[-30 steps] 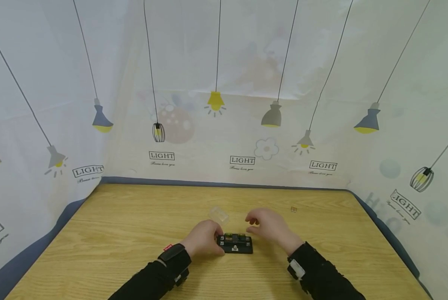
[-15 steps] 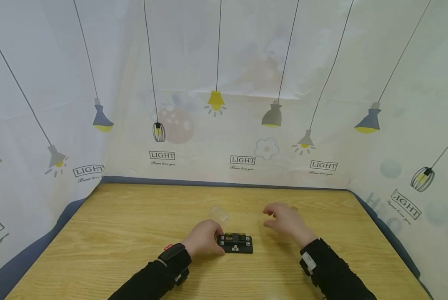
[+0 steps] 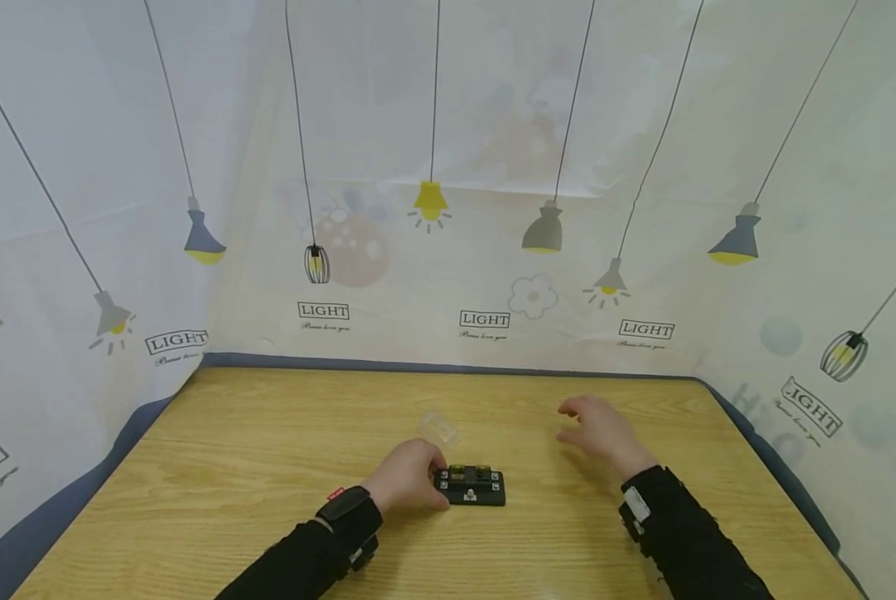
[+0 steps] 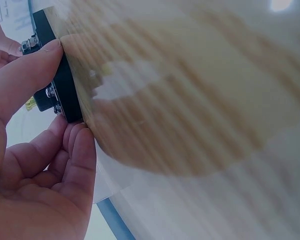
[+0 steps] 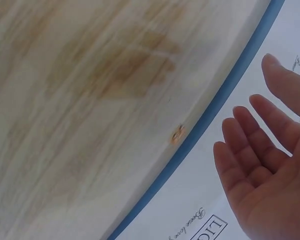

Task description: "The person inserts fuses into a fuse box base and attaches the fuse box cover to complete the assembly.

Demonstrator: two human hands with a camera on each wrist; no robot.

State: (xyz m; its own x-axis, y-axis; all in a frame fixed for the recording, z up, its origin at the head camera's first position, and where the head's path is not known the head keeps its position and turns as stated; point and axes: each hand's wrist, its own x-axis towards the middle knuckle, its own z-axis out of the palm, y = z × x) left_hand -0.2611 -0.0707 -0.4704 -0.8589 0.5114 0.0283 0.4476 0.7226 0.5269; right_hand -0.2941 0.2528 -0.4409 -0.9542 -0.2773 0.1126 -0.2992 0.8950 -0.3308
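Note:
A black fuse block (image 3: 472,492) with screw terminals and yellowish fuses on top lies on the wooden table. My left hand (image 3: 408,477) grips its left end; in the left wrist view the thumb presses one edge of the fuse block (image 4: 70,95) and the fingertips meet the other. To the right and farther back, my right hand (image 3: 605,433) hovers over the table with its fingers loosely bent and nothing in them. The right wrist view shows a small orange piece, apparently a blade fuse (image 5: 177,134), lying on the table; the right hand hides it in the head view.
Behind the fuse block lies a clear plastic cover (image 3: 437,428). The wooden table (image 3: 282,433) runs back to a dark blue edge strip (image 3: 387,366). Fabric walls (image 3: 387,125) printed with lamps stand at the back and both sides.
My right hand has moved away from the fuse block, rightward and a little farther back, and now covers the small orange piece in the head view. The left hand keeps its grip.

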